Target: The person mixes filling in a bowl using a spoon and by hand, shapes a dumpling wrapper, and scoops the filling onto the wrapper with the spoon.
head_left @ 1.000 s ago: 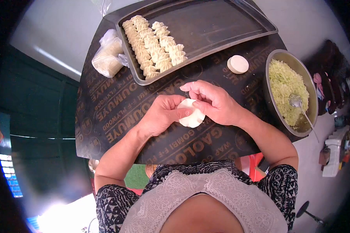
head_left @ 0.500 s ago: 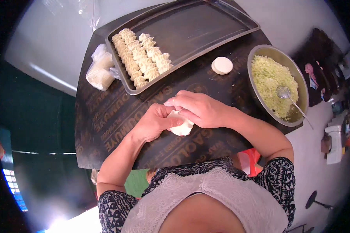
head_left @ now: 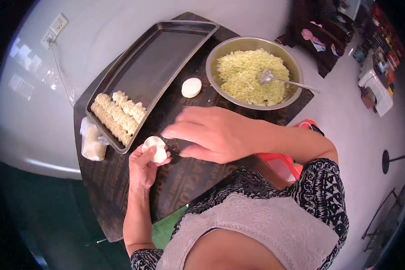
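My left hand (head_left: 141, 170) holds a round, white dumpling wrapper (head_left: 156, 150) between thumb and fingers, close to the tray's near corner. To its right, my right hand (head_left: 218, 132) hovers over the table, slightly blurred, its fingers apart and nothing in them. Beyond it lies a small stack of round wrappers (head_left: 191, 87). A large metal bowl (head_left: 210, 72) contains chopped, pale green filling (head_left: 252, 67), with a metal spoon (head_left: 266, 77) resting in it, handle over the rim. Pleated dumplings (head_left: 117, 114) stand in rows at the near end of a dark baking tray (head_left: 141, 67).
A plastic bag of something pale (head_left: 92, 141) sits left of the tray. The dark, printed table (head_left: 180, 184) has its edge near my body. A red object (head_left: 281, 164) is below the table edge on the right. Power sockets (head_left: 54, 29) are on the wall.
My hands have parted: the right has let go of the wrapper and opened, while the left keeps it. My view has turned right, bringing the bowl nearer the middle.
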Tool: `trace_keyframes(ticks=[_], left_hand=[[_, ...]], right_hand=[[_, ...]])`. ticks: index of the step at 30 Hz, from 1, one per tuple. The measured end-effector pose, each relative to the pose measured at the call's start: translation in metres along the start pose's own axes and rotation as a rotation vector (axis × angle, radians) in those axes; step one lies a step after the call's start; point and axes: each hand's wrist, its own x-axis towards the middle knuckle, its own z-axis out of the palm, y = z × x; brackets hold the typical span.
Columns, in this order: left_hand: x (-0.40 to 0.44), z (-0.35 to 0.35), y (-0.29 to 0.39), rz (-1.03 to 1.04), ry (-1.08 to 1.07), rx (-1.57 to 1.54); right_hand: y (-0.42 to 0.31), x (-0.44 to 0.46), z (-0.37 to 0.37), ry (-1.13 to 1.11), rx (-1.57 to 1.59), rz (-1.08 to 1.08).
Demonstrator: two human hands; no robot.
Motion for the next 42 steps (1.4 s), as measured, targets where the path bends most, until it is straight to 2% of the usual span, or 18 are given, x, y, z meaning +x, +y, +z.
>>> trace_keyframes(ticks=[5,7,9,10,12,13,15,16,21,25,27,28,30,31,33,36,39,42], left_hand=[[0.000,0.002,0.005,-0.032,0.067,0.010],[-0.001,0.008,0.010,-0.062,0.089,0.026],[0.000,0.012,0.015,-0.072,0.077,0.069],[0.002,0.017,0.017,-0.068,0.086,0.102],[0.007,0.031,0.024,-0.055,0.062,0.120],[0.009,0.039,0.027,-0.045,0.038,0.137],[0.017,0.054,0.031,-0.047,0.025,0.131],[0.022,0.062,0.034,-0.041,-0.012,0.129],[0.042,0.093,0.033,-0.028,-0.118,0.095],[0.053,0.104,0.027,-0.077,-0.166,0.075],[0.056,0.109,0.027,-0.097,-0.155,0.066],[0.058,0.110,0.026,-0.090,-0.177,0.061],[0.062,0.111,0.026,-0.089,-0.201,0.055],[0.063,0.112,0.026,-0.089,-0.195,0.059],[0.065,0.114,0.026,-0.095,-0.186,0.057],[0.067,0.117,0.027,-0.099,-0.201,0.075],[0.068,0.119,0.026,-0.103,-0.169,0.070],[0.068,0.117,0.026,-0.106,-0.172,0.068]], right_hand=[[-0.031,-0.067,-0.053,0.080,-0.100,0.211],[-0.033,-0.110,-0.058,0.270,-0.218,0.314],[-0.040,-0.141,-0.052,0.610,-0.176,0.528],[-0.037,-0.160,-0.050,0.611,-0.177,0.528],[-0.030,-0.186,-0.047,1.056,0.130,0.946],[-0.027,-0.191,-0.051,1.057,0.131,0.951],[-0.016,-0.194,-0.061,1.232,0.461,1.063],[-0.010,-0.194,-0.066,1.236,0.461,1.071],[0.008,-0.181,-0.091,1.140,0.450,0.875],[0.015,-0.181,-0.108,1.007,0.414,0.902],[0.015,-0.176,-0.120,0.744,0.062,0.846],[0.016,-0.172,-0.127,0.742,0.063,0.849],[0.015,-0.163,-0.143,0.355,-0.201,0.675],[0.014,-0.154,-0.148,0.351,-0.201,0.680],[0.012,-0.134,-0.152,0.172,-0.400,0.520],[0.012,-0.116,-0.155,0.204,-0.573,0.386],[-0.001,-0.098,-0.158,0.259,-0.643,0.455],[-0.003,-0.092,-0.161,0.178,-0.720,0.503]])
